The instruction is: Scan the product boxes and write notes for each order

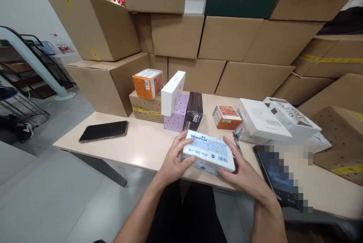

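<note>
Between my two hands is a white and blue tissue pack (210,150) marked "Manhua", held above the table's front edge with its printed face turned up. My left hand (177,156) grips its left end, thumb on the front side and fingers on top. At the right end my right hand (238,163) is closed around the pack's corner. Just beyond the pack stand a dark box (194,110) marked "20%" and a lilac box (176,118). A slim white box (172,91) rests on the lilac one.
An orange box (149,84) sits on a small brown carton (146,108); another orange box (227,117) lies farther right. White boxes (263,120) and a partly blurred tablet (278,175) are at right, a black phone (104,131) at left. Large cartons (224,38) wall the back.
</note>
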The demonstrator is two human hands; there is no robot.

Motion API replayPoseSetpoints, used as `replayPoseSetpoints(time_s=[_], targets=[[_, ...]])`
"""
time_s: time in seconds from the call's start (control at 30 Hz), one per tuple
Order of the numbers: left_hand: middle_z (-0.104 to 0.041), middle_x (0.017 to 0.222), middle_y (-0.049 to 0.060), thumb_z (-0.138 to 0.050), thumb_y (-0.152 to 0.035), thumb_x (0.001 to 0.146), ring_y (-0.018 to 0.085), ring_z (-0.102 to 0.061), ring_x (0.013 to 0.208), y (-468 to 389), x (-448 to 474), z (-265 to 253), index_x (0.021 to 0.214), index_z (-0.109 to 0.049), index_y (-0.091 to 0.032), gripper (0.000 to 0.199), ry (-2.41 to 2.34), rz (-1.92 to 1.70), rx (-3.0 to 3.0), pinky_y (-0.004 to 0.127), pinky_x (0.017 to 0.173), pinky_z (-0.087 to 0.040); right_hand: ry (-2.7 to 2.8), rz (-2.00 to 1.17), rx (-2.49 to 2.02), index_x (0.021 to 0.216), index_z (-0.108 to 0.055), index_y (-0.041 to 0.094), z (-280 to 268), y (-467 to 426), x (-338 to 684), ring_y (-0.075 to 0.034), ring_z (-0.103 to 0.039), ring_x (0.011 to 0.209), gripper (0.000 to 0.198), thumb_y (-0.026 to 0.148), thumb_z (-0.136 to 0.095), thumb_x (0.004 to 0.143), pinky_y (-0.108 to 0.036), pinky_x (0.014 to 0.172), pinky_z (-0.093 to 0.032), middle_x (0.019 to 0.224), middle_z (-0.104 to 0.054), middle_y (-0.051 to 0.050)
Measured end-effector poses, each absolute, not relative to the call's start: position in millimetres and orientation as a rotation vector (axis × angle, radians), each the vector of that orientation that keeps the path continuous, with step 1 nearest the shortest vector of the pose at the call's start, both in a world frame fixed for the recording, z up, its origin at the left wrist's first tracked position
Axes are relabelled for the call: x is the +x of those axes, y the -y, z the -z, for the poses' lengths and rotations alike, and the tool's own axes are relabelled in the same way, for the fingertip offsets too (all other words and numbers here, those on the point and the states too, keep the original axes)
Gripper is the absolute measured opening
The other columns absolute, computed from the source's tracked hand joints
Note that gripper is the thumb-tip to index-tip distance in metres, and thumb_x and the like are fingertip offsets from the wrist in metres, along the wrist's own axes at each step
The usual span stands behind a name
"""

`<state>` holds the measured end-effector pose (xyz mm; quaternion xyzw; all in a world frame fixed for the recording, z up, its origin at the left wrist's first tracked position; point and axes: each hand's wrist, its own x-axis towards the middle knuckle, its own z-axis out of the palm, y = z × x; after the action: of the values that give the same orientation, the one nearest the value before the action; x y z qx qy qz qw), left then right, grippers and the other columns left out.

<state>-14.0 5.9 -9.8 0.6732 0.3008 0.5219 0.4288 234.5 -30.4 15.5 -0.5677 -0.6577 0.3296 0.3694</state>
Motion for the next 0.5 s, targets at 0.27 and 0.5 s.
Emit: replayPoseSetpoints(time_s=[0.27, 0.5], targets=[[-0.060, 0.131, 0.013, -0.067, -0.040, 0.087, 0.023, -0.062, 0.118, -10, -7, 14, 0.128, -0.056, -0.020, 0.046, -0.981, -1.456, 1.323, 0.041, 0.103, -0.052, 1.277, -0.722, -1.448, 0.144, -0.046, 0.024, -39, 61, 241, -0.025, -0.070, 0.094, 0.083, 0.040, -0.079, 0.070, -0.040, 0.074, -0.062, 0.128, -0.063, -0.015], [-0.064, 0.124, 0.011, -0.067, -0.036, 0.086, 0.021, -0.064, 0.109, -12, -4, 17, 0.120, -0.062, -0.020, 0.038, -1.049, -1.490, 1.295, 0.038, 0.098, -0.055, 1.136, -0.133, -1.463, 0.142, -0.047, 0.025, -112, 0, 188, -0.023, -0.065, 0.087, 0.085, 0.053, -0.079, 0.068, -0.041, 0.071, -0.058, 0.135, -0.053, -0.015]])
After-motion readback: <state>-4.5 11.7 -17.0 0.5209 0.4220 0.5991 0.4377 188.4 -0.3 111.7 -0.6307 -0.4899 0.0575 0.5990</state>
